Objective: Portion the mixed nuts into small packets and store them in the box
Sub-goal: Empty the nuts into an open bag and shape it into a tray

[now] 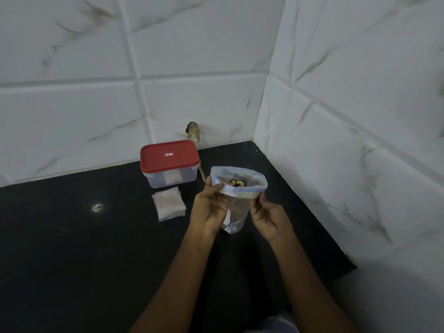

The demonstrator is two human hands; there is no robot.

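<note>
1. The left hand (209, 210) and right hand (270, 218) each pinch a side of the zip bag (236, 212) rim, holding its mouth wide
2. The bag, with mixed nuts (236, 183) inside, is right of the box (170, 164) and nearer the person
3. Small packets (169, 204) lie stacked just in front of the box, whose red lid (169, 156) is on

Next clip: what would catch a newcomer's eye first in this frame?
Most likely the clear zip bag held open at centre, the left hand and right hand each pinching its blue-edged rim, a few nuts visible inside. Next, the red lid closed on the clear box against the tiled wall. A stack of small packets lies on the black counter just in front of the box.
</note>
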